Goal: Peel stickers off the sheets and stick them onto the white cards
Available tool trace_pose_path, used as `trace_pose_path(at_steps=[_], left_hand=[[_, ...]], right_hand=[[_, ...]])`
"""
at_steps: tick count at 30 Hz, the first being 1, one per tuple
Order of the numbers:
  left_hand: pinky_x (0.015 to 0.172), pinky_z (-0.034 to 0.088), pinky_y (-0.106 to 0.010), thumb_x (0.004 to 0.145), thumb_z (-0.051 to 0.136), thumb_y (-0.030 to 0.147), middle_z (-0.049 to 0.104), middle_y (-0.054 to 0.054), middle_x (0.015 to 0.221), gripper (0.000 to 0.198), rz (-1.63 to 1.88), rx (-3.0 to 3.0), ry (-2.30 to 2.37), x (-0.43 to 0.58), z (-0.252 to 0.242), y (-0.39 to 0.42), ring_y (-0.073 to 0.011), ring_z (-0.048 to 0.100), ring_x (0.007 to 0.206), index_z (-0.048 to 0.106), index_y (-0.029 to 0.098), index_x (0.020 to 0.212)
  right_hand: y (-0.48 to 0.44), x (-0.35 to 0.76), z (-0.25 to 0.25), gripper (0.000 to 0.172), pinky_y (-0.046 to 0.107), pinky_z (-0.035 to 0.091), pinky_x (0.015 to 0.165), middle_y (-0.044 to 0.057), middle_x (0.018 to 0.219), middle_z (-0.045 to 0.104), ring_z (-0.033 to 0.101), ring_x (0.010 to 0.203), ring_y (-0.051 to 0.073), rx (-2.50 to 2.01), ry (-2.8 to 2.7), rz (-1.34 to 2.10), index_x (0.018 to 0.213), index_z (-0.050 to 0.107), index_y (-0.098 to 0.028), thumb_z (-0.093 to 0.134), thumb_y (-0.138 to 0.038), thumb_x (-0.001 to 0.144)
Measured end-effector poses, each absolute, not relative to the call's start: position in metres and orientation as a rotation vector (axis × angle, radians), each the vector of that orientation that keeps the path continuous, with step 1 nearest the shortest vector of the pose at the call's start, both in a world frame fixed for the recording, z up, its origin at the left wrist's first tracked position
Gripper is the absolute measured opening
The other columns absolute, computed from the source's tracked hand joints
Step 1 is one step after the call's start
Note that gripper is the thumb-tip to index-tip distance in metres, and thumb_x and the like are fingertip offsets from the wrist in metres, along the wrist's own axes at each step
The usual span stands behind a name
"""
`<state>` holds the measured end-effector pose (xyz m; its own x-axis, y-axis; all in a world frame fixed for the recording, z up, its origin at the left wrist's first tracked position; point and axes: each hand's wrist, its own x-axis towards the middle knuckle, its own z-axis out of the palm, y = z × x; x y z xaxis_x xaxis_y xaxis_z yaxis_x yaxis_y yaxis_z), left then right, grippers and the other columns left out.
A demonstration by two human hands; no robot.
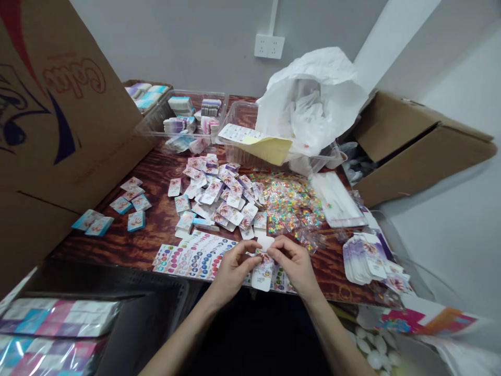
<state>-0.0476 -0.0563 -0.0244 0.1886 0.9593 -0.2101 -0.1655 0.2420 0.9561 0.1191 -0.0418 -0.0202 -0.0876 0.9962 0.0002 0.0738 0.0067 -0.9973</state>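
Both hands are close together above the near edge of the wooden counter [117, 245]; they are not spread. The left hand [233, 266] and the right hand [295, 263] each pinch, from opposite sides, the top of a small white printed card [262, 277], using the thumb and bent fingers; the card hangs just under the fingertips, in front of the person. Something small seems to be at its upper part, but the fingers hide it, so I cannot tell what it is. This card is probably very light and only a little stiff; it may bend easily, so it seems best to take hold of it by its edges, with soft pressure. Just beside the left hand lies a sheet of round coloured stickers [195, 256]; farther away is a loose heap of similar cards [215, 193]; to the right of this heap are many small clear bags of colourful pieces [289, 203], which look slippery; a stack of cards [364, 258] lies at the right side of the counter.
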Motion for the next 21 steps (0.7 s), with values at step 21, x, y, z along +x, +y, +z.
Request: trace_pose_path(at_steps=[21], left_hand=[[0.066,0.05,-0.024,0.083,0.068,0.027,0.065,-0.004,0.095,0.037,0.888,1.051,0.998,-0.055,-0.036,-0.056,-0.0178,0.067,0.08,0.052,0.023,0.115]], right_hand=[[-0.039,0.12,-0.023,0.019,0.028,0.043,0.064,0.001,0.069,0.063,0.056,0.066,0.015,-1.311,-1.246,1.411,0.07,0.066,-0.017,0.074,-0.034,0.075]])
